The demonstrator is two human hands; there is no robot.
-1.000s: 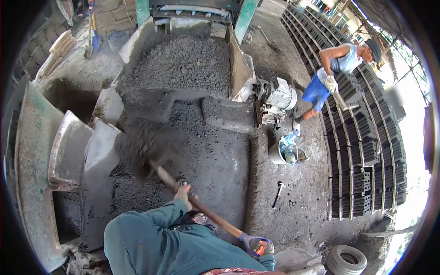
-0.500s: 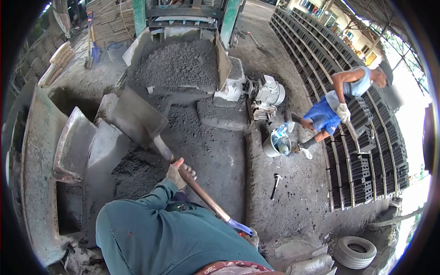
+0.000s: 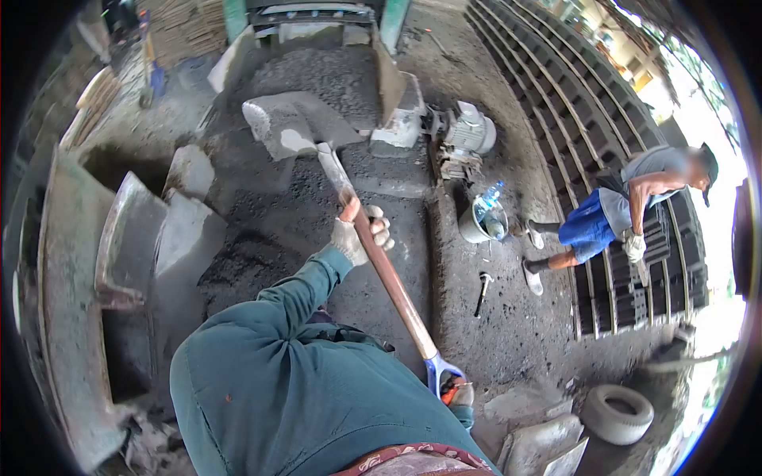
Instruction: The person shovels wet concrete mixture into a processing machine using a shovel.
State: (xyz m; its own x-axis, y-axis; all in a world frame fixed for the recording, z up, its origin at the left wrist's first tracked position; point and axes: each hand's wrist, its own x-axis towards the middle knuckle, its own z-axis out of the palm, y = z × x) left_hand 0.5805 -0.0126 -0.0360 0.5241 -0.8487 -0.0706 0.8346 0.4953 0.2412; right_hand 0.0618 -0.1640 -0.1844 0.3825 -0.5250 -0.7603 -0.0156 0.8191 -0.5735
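Note:
My left hand (image 3: pixel 357 237), in a pale glove with bare fingertips, is wrapped round the brown shaft of a shovel (image 3: pixel 390 285). Lower right, my right hand (image 3: pixel 461 392) closes on the shovel's blue D-shaped handle, partly hidden by it. The grey metal blade (image 3: pixel 309 127) reaches forward, at the near edge of a heap of dark, damp-looking grit (image 3: pixel 317 75). Its surface is smeared by motion, so any load on it is hard to make out. More dark loose material (image 3: pixel 246 266) lies on the ground left of the shaft.
An electric motor (image 3: pixel 470 131) and a bucket of bottles (image 3: pixel 479 220) stand to the right, with a hammer (image 3: pixel 482 294) nearby. A co-worker (image 3: pixel 635 194) bends at rows of blocks (image 3: pixel 556 103). Concrete slabs (image 3: pixel 131 238) line the left; a tyre (image 3: pixel 617 414) lies lower right.
The shovel blade has swung up and right from the left slabs to the heap, my left hand moving with it. The co-worker has turned and bent lower over the blocks.

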